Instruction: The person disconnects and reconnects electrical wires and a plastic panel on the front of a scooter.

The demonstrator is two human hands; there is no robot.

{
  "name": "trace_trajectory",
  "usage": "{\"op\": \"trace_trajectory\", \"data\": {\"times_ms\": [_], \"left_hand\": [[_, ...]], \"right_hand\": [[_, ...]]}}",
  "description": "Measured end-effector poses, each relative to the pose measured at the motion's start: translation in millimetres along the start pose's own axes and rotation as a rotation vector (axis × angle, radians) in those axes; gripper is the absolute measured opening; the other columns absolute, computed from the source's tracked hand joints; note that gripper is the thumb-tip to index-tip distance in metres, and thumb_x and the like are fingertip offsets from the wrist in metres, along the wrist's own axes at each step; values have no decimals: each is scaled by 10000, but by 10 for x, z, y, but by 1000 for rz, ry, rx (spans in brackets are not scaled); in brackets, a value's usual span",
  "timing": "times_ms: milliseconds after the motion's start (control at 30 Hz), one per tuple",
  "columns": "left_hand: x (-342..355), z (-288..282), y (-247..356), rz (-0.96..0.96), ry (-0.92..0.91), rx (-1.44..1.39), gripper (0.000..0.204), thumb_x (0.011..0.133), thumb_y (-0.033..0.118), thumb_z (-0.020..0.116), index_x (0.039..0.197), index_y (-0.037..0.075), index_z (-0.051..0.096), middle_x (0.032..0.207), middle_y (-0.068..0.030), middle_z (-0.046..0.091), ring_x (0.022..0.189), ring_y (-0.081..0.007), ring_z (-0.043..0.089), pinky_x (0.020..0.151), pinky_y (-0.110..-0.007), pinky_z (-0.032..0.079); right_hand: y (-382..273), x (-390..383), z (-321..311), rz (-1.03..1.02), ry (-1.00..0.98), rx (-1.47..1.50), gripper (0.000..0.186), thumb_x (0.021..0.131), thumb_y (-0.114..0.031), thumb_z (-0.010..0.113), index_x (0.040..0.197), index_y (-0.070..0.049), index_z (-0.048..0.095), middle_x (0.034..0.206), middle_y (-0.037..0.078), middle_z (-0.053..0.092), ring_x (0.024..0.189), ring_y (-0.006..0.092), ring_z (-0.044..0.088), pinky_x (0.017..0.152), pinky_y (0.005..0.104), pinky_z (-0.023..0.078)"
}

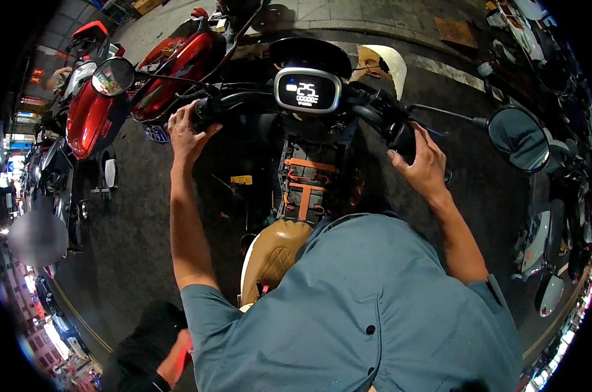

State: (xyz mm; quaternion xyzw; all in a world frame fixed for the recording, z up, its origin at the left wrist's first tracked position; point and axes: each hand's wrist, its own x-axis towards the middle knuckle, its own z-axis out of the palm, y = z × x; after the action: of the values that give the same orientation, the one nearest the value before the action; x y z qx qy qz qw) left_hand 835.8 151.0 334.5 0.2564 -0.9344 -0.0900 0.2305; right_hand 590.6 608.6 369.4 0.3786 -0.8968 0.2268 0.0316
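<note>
In the head view I sit astride an electric scooter whose handlebar [244, 98] runs across in front of me. My left hand [190, 132] is on the left grip [208, 112], fingers over its outer end and thumb held off it. On the other side my right hand [423, 160] holds the black right grip [401, 138], thumb toward me. A lit dashboard display [307, 90] sits between them. Below it the scooter's body lies uncovered, baring a battery compartment [307, 179] with orange straps and wires. The tan quilted seat [276, 251] shows beside my shirt.
Round mirrors stand out left [113, 76] and right [518, 139]. A red scooter [90, 121] is parked at left, and more scooters line the right. A cream panel [384, 65] lies ahead. Behind my left arm is another person's hand [175, 359]. A yellow object [241, 179] lies low at left.
</note>
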Motion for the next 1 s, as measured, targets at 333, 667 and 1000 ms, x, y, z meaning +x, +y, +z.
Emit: {"op": "trace_trajectory", "data": {"times_ms": [333,667,1000], "left_hand": [[36,-30,17,-20,-32,17,783,630,481,838,1304,173,586,1244,-83,588,1207,-334,493,1053,-472,350],[79,-134,-180,-57,-153,-228,719,763,554,737,1352,170,585,1305,-105,583,1245,-315,474,1082,-444,324],[102,-45,-115,-74,89,-227,386,900,434,630,1103,120,726,1057,-125,682,1017,-323,585,908,-437,417]], "right_hand": [[-29,-20,-11,24,8,-7,731,763,-408,720,1334,7,530,1287,185,599,1160,360,603,982,407,478],[-24,-3,16,62,-18,-34,729,761,-364,717,1347,17,512,1330,203,571,1206,372,572,1017,413,453],[83,-69,138,39,-4,27,703,800,-315,697,1393,-10,476,1387,193,541,1259,383,532,1041,429,430]]}}
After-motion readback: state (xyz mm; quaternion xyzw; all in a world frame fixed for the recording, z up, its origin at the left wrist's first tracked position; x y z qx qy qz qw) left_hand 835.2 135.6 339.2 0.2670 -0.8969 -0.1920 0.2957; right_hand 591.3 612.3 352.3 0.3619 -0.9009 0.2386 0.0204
